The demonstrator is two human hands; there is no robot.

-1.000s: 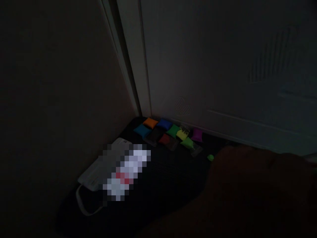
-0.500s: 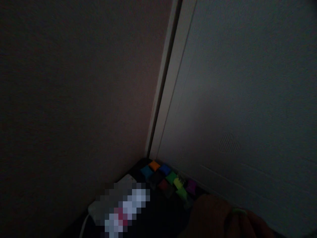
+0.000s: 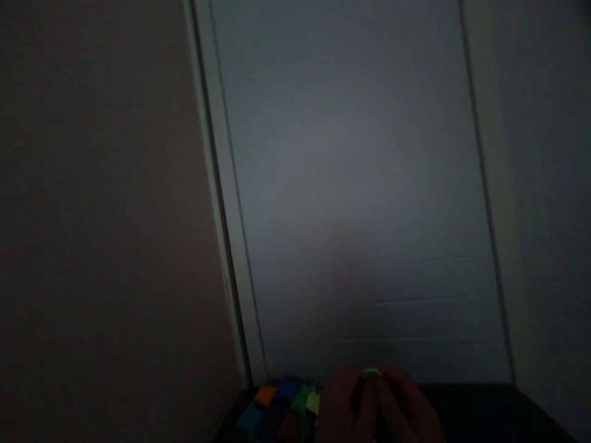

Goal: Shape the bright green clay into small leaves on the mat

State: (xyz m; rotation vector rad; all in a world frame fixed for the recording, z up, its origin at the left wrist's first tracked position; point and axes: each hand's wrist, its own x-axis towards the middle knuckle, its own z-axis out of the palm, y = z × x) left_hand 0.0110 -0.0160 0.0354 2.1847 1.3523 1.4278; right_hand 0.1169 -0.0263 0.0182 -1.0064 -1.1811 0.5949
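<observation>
At the bottom of the dim head view, my left hand (image 3: pixel 339 406) and my right hand (image 3: pixel 409 406) meet, fingers closed together. Between their fingertips they pinch a small piece of light green clay (image 3: pixel 372 373); only its upper edge shows. Just left of my hands lie several small packets of coloured clay: an orange packet (image 3: pixel 265 397), a light blue packet (image 3: pixel 250 419), a dark blue packet (image 3: pixel 288 389), a green packet (image 3: pixel 301 400), a yellow packet (image 3: pixel 313 403) and a dull red packet (image 3: pixel 287 426). My hands hide part of the group.
The packets rest on a dark surface (image 3: pixel 471 409) that ends at a pale panel (image 3: pixel 341 154) behind it. A brownish wall (image 3: pixel 111 215) closes off the left side. Everything is dimly lit.
The view has tilted up and swung right, so the packets sit lower and the white pouch has left the picture. Both hands now show together at the green clay.
</observation>
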